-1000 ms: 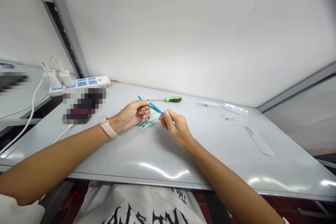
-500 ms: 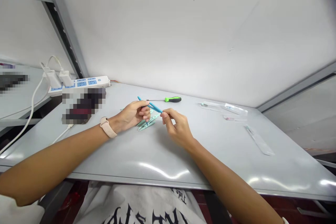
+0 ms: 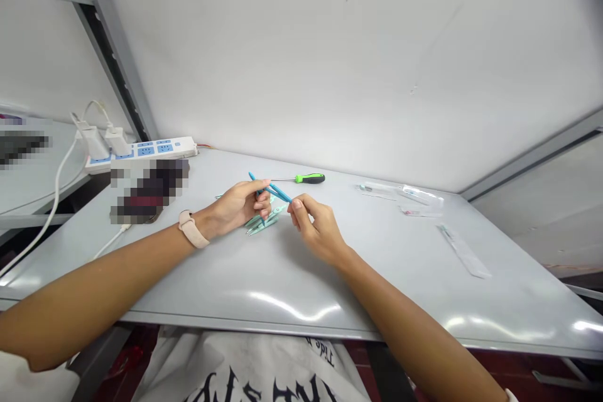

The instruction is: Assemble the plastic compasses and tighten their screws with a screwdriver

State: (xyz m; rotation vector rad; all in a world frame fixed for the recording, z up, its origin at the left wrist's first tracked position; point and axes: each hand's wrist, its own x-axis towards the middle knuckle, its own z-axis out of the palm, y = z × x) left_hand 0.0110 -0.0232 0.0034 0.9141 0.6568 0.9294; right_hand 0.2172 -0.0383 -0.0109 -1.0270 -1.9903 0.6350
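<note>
Head view, close over the work
The camera here looks forward and down from the person's head, past the shirt point(image 3: 264, 367) at the lower edge, across the bench point(image 3: 301, 282), with left hand point(image 3: 242, 206) and right hand point(image 3: 318, 226) mid-view and the wall point(image 3: 301, 75) beyond.

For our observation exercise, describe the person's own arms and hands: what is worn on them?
The left hand and right hand are ungloved, with bare forearms. A pale pink band circles the left wrist. A white sleeve shows at lower left; a pale edge, probably the other sleeve, at lower right.
</note>
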